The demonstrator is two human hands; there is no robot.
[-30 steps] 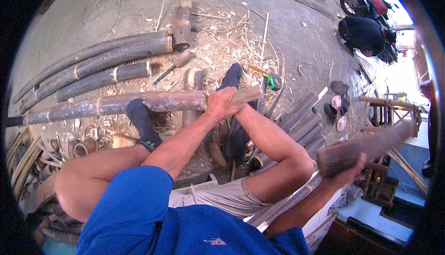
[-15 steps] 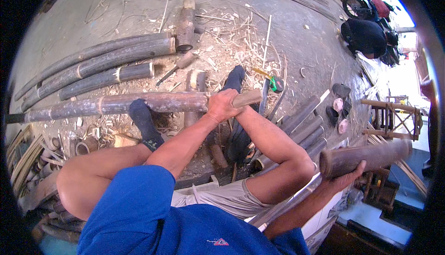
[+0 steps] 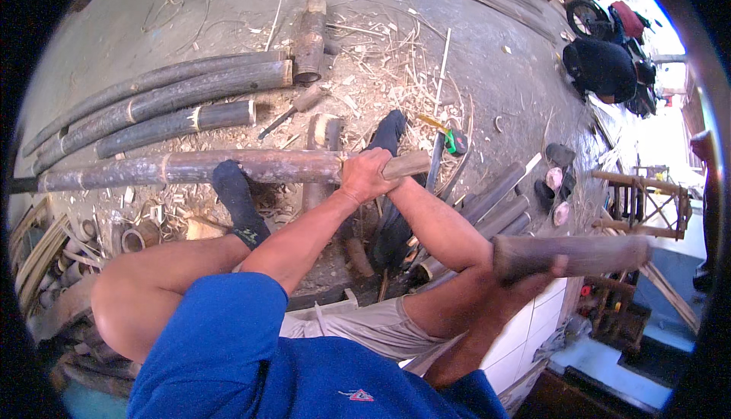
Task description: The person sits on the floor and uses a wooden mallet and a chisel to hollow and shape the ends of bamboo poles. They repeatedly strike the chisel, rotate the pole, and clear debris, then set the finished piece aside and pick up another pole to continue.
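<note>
Shift of a dark brown, cylindrical wooden block (image 3: 571,257) toward the knee

We see the right hand (image 3: 545,275) clamped around the block's underside, its fingers partly hidden and blurred. Compared with the frame half a second earlier, block and hand have moved leftward, so that the block's near end overlaps the right knee (image 3: 472,251) in our view; whether they touch we cannot tell. The left hand (image 3: 365,175) has kept its place, closed on a pale brown wooden handle (image 3: 407,165), well apart from the block. Just beside that hand ends a long, mottled brown bamboo pole (image 3: 297,166), which runs toward the left edge of the grey concrete floor (image 3: 502,46). We note a foot in a dark sock (image 3: 241,200) overlapping the pole, and three dark bamboo poles (image 3: 175,106) lying unmoved toward the floor's left edge.
</note>
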